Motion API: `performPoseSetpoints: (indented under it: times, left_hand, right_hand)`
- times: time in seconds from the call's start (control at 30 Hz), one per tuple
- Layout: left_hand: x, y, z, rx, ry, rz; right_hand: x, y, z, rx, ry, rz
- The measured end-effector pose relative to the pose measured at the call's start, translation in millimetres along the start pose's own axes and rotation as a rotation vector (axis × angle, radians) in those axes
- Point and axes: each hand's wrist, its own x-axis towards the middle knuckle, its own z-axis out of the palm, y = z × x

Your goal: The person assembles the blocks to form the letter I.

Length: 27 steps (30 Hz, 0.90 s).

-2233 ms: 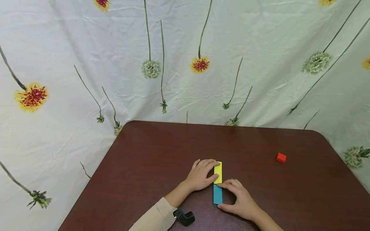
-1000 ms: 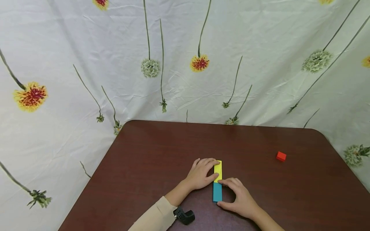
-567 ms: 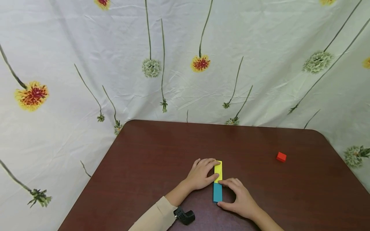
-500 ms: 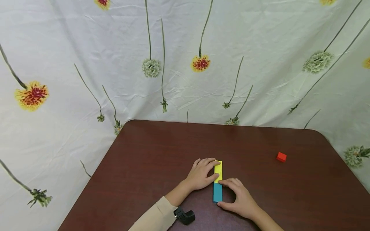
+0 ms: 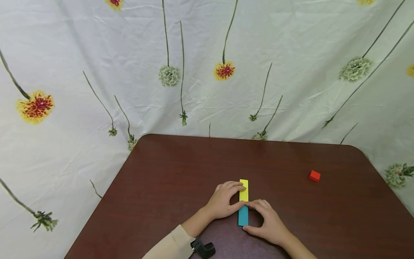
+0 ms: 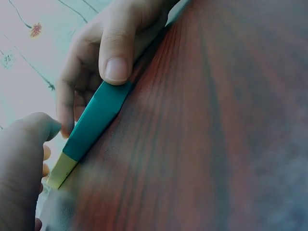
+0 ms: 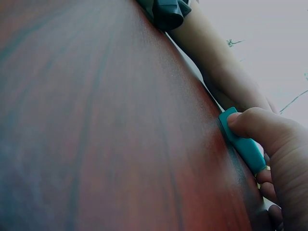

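Note:
A yellow block (image 5: 244, 195) and a blue block (image 5: 243, 216) lie end to end in one line on the table. My right hand (image 5: 270, 225) grips the blue block lengthwise, thumb on its near end and index finger at the end by the seam. My left hand (image 5: 223, 201) reaches over the yellow block from the left, its fingertips on the block's far part. The left thumb (image 6: 33, 130) extends towards the seam, close to the right index fingertip; in the left wrist view it appears apart from the blocks. Fingers partly hide the yellow block's left edge.
A small red block (image 5: 314, 176) lies by itself towards the far right of the brown table (image 5: 181, 162). Behind the table's far edge hangs a pale flower-print cloth (image 5: 200, 97). A black wrist camera (image 5: 203, 248) sits at the left sleeve.
My left hand has slid slightly towards me along the yellow block, its thumb moving from that block to the seam. The right hand and both blocks stay nearly in place.

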Motion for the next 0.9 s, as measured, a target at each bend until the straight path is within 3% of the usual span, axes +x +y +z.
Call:
performPoseSetpoints:
  times: [0.37, 0.9]
  left_hand:
    - [-6.3, -0.8, -1.5, -0.011, -0.042, 0.031]
    - [-6.6, -0.7, -2.3, -0.011, -0.089, 0.016]
  right_hand:
    - [0.8, -0.7, -0.3, -0.020, 0.017, -0.031]
    - [0.5, 0.6, 0.5, -0.010, 0.010, -0.021]
